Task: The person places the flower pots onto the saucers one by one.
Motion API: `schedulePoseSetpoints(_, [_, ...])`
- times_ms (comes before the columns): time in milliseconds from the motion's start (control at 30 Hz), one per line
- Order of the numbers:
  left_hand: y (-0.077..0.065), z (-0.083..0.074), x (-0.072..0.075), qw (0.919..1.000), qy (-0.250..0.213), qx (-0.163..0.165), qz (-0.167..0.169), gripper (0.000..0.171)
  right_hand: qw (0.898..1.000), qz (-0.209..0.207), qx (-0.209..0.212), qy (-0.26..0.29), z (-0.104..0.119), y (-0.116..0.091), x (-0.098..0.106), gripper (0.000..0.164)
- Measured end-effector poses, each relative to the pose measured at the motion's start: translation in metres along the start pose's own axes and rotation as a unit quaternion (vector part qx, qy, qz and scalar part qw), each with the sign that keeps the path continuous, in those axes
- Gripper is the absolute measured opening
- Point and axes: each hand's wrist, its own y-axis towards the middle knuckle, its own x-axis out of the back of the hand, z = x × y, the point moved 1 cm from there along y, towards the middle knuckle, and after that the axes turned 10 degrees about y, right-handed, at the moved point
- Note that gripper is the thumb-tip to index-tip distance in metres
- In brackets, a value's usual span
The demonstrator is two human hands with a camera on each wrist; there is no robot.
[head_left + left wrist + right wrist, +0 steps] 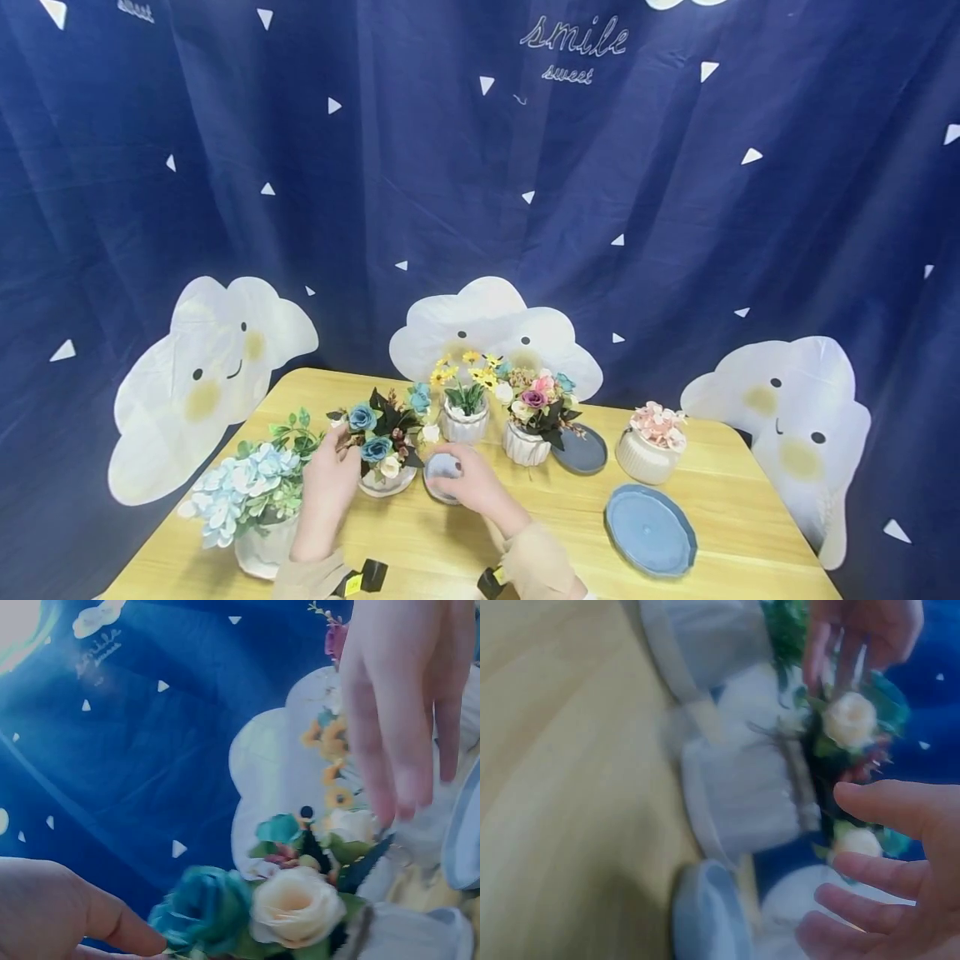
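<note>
A white pot [386, 481] holds an arrangement of blue roses [377, 450], cream roses and dark leaves. My left hand [332, 475] is at the left side of these flowers; in the left wrist view its thumb reaches the edge of a teal rose [206, 909]. Fairly straight fingers of that hand hang over the blooms in the right wrist view. My right hand [478, 483] hovers over a small grey-blue saucer [442, 465], partly covering it in the head view. Its fingers [877, 871] are spread beside the flowers, holding nothing, in the right wrist view.
Pale blue hydrangeas [251, 483] stand in a white pot at the left. Behind are potted yellow flowers [467, 387] and a mixed bouquet [534, 400]. A dark saucer [581, 450], pink potted flowers [654, 425] and a blue tray [651, 531] lie rightward on the wooden table [735, 517].
</note>
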Motion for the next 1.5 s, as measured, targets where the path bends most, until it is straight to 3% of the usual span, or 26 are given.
schedulePoseSetpoints(300, [-0.013, -0.013, 0.014, 0.9990, 0.015, -0.022, -0.035, 0.046, 0.997, -0.053, 0.027, 0.050, -0.001, -0.017, 0.034, 0.042])
schedulePoseSetpoints(433, [-0.018, -0.018, 0.018, 0.9985, 0.021, -0.031, -0.040, 0.045, 0.994, -0.073, 0.020, 0.074, -0.003, -0.022, 0.045, 0.040])
schedulePoseSetpoints(733, [-0.027, -0.032, 0.021, 0.9966, 0.003, -0.061, -0.055, 0.047, 0.989, -0.127, 0.015, 0.069, -0.006, -0.028, 0.061, 0.031])
schedulePoseSetpoints(1000, [-0.025, -0.051, 0.007, 0.9903, -0.015, -0.123, -0.063, 0.044, 0.984, -0.163, -0.007, 0.074, 0.007, -0.034, 0.071, 0.027])
schedulePoseSetpoints(1333, [-0.019, -0.067, -0.018, 0.9868, -0.052, -0.148, -0.039, 0.037, 0.982, -0.181, -0.009, 0.050, -0.013, -0.031, 0.075, 0.022])
schedulePoseSetpoints(1500, [-0.012, -0.072, -0.035, 0.9829, -0.065, -0.169, -0.037, 0.035, 0.980, -0.188, -0.034, 0.050, -0.022, -0.031, 0.072, 0.017])
